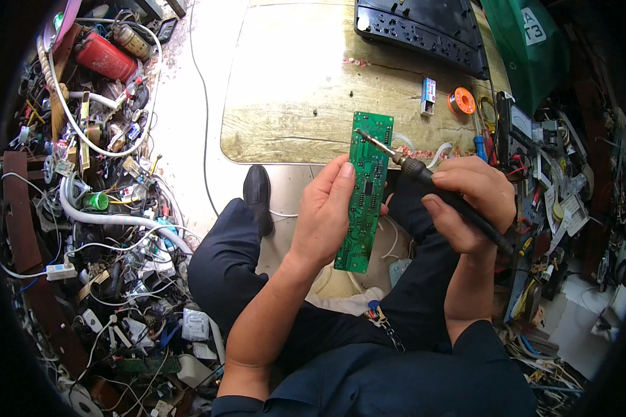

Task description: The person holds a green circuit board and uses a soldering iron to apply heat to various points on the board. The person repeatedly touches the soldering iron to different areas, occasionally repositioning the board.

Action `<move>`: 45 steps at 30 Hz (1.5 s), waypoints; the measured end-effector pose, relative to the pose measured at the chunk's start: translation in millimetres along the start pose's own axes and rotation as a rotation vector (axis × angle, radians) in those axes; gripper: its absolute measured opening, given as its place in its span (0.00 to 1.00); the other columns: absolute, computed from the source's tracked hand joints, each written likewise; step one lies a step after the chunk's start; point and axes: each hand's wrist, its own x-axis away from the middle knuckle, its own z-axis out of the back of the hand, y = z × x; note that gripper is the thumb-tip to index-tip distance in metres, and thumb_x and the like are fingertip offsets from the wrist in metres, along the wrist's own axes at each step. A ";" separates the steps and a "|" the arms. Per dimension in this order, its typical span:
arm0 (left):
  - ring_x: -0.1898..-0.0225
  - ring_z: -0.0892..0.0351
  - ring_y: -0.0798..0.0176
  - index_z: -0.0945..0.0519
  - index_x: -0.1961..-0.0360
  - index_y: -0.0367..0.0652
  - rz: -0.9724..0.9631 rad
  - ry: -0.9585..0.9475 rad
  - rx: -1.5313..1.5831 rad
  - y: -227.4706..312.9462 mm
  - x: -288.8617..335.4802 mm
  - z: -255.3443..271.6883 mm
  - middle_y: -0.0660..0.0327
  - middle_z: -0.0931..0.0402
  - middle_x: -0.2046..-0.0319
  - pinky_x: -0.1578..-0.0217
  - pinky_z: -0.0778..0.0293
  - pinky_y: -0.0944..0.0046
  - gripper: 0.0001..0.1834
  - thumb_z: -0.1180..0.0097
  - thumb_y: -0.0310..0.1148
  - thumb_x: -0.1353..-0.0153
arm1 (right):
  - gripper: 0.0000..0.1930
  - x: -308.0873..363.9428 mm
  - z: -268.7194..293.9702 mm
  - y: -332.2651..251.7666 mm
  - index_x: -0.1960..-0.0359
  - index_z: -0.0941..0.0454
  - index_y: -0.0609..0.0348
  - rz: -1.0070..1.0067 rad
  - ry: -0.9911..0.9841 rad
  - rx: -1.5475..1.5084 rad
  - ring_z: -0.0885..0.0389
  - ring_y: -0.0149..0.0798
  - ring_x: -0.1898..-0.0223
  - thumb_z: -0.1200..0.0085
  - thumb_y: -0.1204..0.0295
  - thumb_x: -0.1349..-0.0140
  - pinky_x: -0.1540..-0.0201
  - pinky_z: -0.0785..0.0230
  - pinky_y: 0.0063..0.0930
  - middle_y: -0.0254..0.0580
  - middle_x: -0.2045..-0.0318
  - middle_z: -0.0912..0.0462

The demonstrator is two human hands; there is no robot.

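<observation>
My left hand (327, 208) grips a long green circuit board (364, 240) by its left edge, thumb on the face, and holds it upright over my lap. In my right hand (476, 198) is a soldering iron (416, 170) with a black handle, the fingers closed round it. Its metal tip reaches over the upper part of the board and appears to touch it near the left edge. Small black chips and solder points show on the board's face. Most of my left fingers are hidden behind the board.
A wooden table (278, 118) stands ahead, carrying a black plastic casing (424, 31), a small blue box (428, 96) and an orange solder spool (461, 101). Cables and scrap parts (132, 278) pile up on the left. Tools and more parts crowd the right, beside a green bag (525, 48).
</observation>
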 end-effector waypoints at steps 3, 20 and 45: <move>0.68 0.14 0.60 0.29 0.41 0.39 0.024 0.003 0.040 1.0 1.5 1.3 0.53 0.18 0.59 0.71 0.18 0.66 0.20 0.64 0.41 0.21 | 0.16 0.4 -1.6 2.2 0.62 0.17 0.62 0.007 -0.009 -0.005 0.14 0.47 0.73 0.31 0.76 0.56 0.69 0.23 0.33 0.50 0.72 0.16; 0.69 0.14 0.61 0.29 0.40 0.38 0.055 -0.011 0.039 -1.3 1.0 2.1 0.55 0.18 0.60 0.71 0.18 0.67 0.20 0.64 0.40 0.21 | 0.15 0.3 -0.3 1.1 0.66 0.17 0.63 -0.010 -0.059 0.015 0.15 0.47 0.73 0.32 0.77 0.58 0.69 0.24 0.33 0.48 0.74 0.16; 0.68 0.14 0.65 0.28 0.38 0.37 0.011 0.002 -0.059 -4.0 0.7 1.6 0.59 0.18 0.61 0.71 0.18 0.70 0.21 0.61 0.39 0.21 | 0.14 0.7 -1.5 0.9 0.66 0.17 0.61 -0.057 -0.063 0.023 0.16 0.48 0.74 0.32 0.76 0.58 0.70 0.25 0.33 0.48 0.74 0.17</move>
